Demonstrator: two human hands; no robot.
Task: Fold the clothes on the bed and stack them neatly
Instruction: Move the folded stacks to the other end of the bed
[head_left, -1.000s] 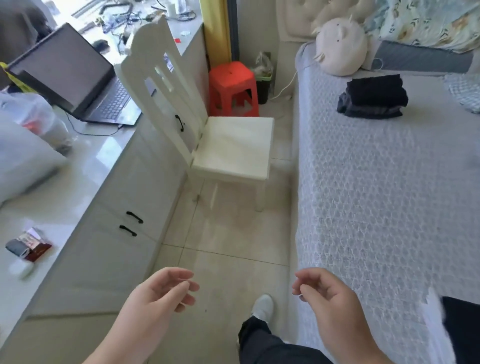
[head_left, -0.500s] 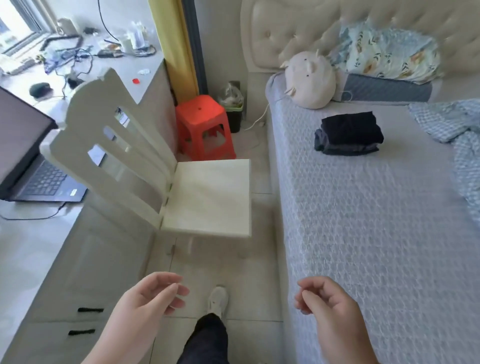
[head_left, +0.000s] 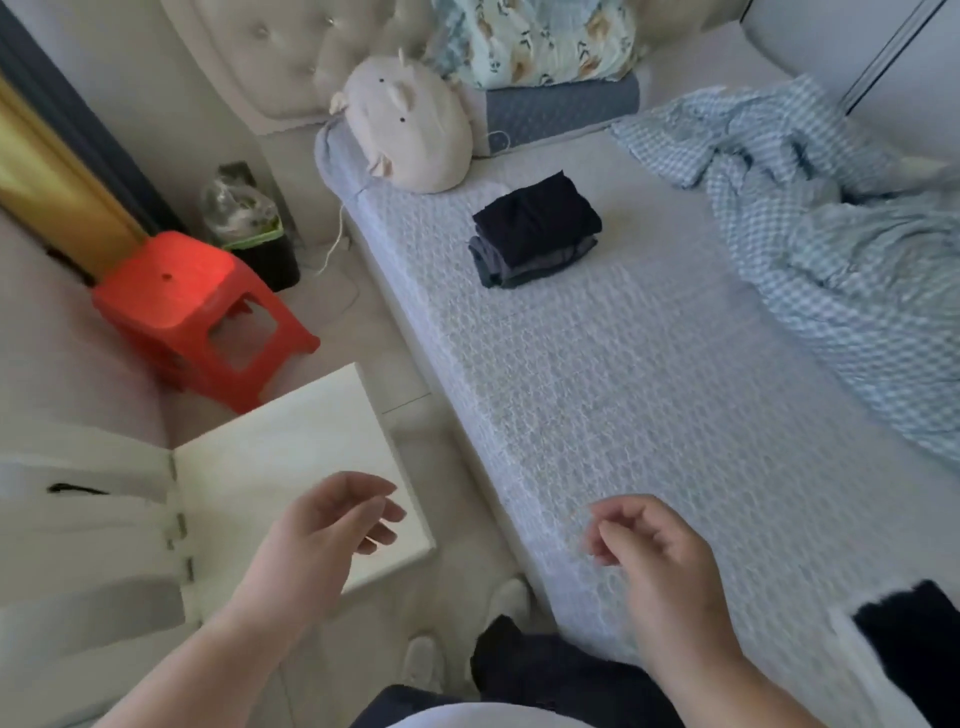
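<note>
Head view, your left hand (head_left: 332, 525) and right hand (head_left: 654, 551) loosely curled, grasping nothing, folded dark clothes stack (head_left: 535, 228) far up the bed (head_left: 597, 395), checked blanket (head_left: 831, 234) beside it.

Pale blues and one bright red in a bedroom

A pale blue-grey textured cover dresses the bed (head_left: 597, 374); dark navy and grey folded clothes (head_left: 535, 228) lie on it, beside a blue-and-white checked blanket (head_left: 810, 234), a cream pig-shaped cushion (head_left: 410, 135) and a leaf-print pillow (head_left: 540, 41), near a red stool (head_left: 192, 306), yellow curtain (head_left: 47, 208) and white chair (head_left: 291, 467)
</note>
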